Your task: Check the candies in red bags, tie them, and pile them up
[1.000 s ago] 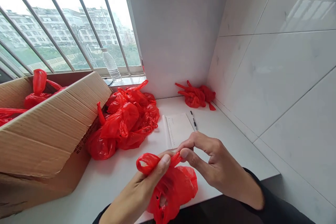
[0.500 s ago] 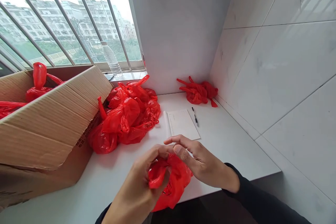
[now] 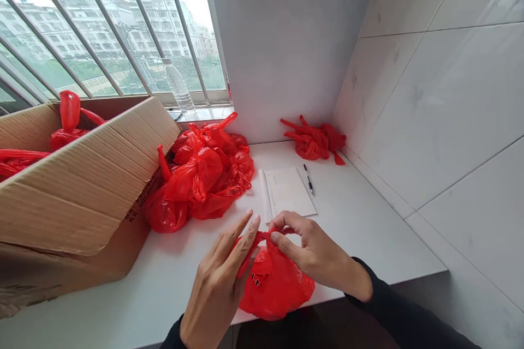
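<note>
A red plastic bag (image 3: 282,283) with dark printing lies at the table's near edge, in front of me, its lower part bulging. Thumb and forefinger of my right hand (image 3: 315,245) pinch the gathered top of the bag. On the other side, my left hand (image 3: 221,270) has one handle of this bag caught between thumb and fingers, while its upper fingers point outward. The left fingers partly hide the handle. What the bag contains cannot be made out.
A pile of red bags (image 3: 204,174) lies beside a cardboard box (image 3: 98,174) holding more red bags. Beyond my hands are an open notebook (image 3: 290,191) and a pen (image 3: 309,180). More red bags (image 3: 315,139) lie by the wall. A water bottle (image 3: 178,87) stands on the sill.
The hands have drawn apart slightly. My left hand has turned and straightened its fingers, my right now pinches the bag's top, and the bag's body shows more fully below.
</note>
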`<state>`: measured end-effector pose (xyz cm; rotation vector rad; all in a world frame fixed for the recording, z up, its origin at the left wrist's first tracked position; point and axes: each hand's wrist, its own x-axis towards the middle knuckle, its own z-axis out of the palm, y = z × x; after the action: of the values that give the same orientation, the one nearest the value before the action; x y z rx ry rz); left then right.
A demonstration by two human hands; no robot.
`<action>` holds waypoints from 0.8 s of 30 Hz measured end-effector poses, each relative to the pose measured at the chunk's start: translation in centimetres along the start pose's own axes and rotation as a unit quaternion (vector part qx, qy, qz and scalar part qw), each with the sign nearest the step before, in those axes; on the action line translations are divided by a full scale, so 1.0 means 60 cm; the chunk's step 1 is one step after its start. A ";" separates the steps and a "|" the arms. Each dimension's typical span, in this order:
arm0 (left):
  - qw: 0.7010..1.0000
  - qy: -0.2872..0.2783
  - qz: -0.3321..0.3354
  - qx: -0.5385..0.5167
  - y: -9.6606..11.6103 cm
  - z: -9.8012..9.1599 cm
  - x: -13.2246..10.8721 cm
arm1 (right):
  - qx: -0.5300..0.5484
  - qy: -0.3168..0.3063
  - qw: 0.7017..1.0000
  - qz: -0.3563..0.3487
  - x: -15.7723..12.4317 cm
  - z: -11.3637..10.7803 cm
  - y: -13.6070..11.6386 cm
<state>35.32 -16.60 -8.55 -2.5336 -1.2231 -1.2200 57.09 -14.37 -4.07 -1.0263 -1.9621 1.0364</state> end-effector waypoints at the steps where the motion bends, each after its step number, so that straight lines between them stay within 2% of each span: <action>1: 1.000 -0.007 0.007 0.015 -0.006 0.001 -0.009 | -0.032 0.019 0.999 0.000 -0.003 -0.004 0.005; 5: 0.998 -0.030 0.003 0.062 -0.043 -0.003 -0.080 | -0.114 0.055 0.991 0.043 -0.025 -0.030 0.052; 8: 0.997 -0.015 -0.044 0.058 -0.068 -0.008 -0.141 | -0.146 0.066 0.982 0.103 -0.044 -0.048 0.093; 10: 0.996 0.001 -0.078 0.043 -0.071 -0.009 -0.161 | -0.138 0.057 0.981 0.125 -0.050 -0.049 0.108; 12: 0.993 0.016 -0.116 0.020 -0.061 -0.008 -0.159 | -0.117 0.052 0.984 0.126 -0.050 -0.042 0.110; 16: 0.982 0.043 -0.184 -0.022 -0.038 -0.011 -0.127 | -0.095 0.059 0.987 0.114 -0.043 -0.034 0.096; 19: 0.974 0.060 -0.218 -0.023 -0.039 -0.018 -0.115 | -0.112 0.070 0.984 0.119 -0.044 -0.039 0.091; 21: 0.972 0.058 -0.226 -0.022 -0.041 -0.020 -0.114 | -0.112 0.069 0.984 0.122 -0.045 -0.039 0.091; 24: 0.980 0.018 -0.196 -0.030 -0.034 -0.005 -0.108 | -0.078 0.066 0.988 0.116 -0.040 -0.030 0.087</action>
<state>31.37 -19.42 -13.32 -2.3659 -1.7629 -1.3846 61.36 -13.95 -8.27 -1.4011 -1.8695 0.9191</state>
